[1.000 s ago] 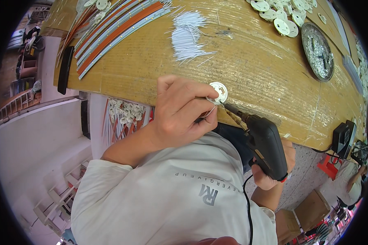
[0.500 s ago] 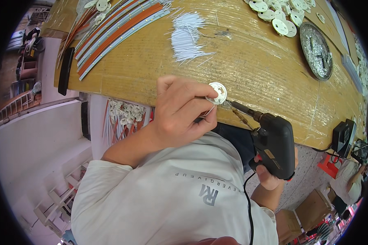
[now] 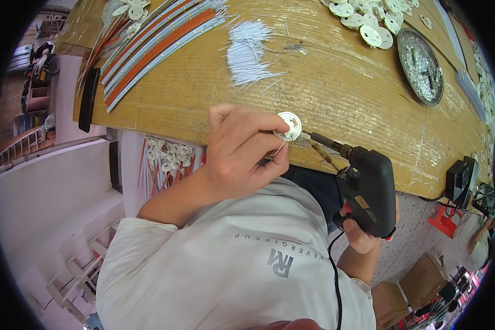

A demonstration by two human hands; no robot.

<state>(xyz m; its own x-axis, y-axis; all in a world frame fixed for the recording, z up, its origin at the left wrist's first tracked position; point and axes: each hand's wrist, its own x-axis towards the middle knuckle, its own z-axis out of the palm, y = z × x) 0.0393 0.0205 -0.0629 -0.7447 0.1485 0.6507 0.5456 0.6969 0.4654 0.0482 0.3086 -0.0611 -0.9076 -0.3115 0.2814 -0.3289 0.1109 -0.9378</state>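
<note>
Between its thumb and fingers, my left hand (image 3: 242, 146) pinches a small round white disc (image 3: 291, 126) with cut-outs, held just off the table's near edge. A thin white wire shows under the disc, by the fingertips. My right hand (image 3: 363, 235) is wrapped around the handle of a black soldering gun (image 3: 371, 190), partly hidden behind it. The gun's tip points left at the disc's right edge; whether it touches cannot be made out. A brass-coloured feed tube runs below the barrel toward the same spot.
Cut white wires (image 3: 248, 55) lie in a pile on the yellow table (image 3: 335, 77). LED strips (image 3: 159, 49) and a black bar (image 3: 89, 100) are at the left. White discs (image 3: 371, 37) and a round metal dish (image 3: 421, 67) occupy the far right. A black cord (image 3: 335, 280) hangs from the gun.
The view has shifted slightly, so things on the table appear a little to the left. Both hands keep their grips, with the gun's tip still close to the disc.
</note>
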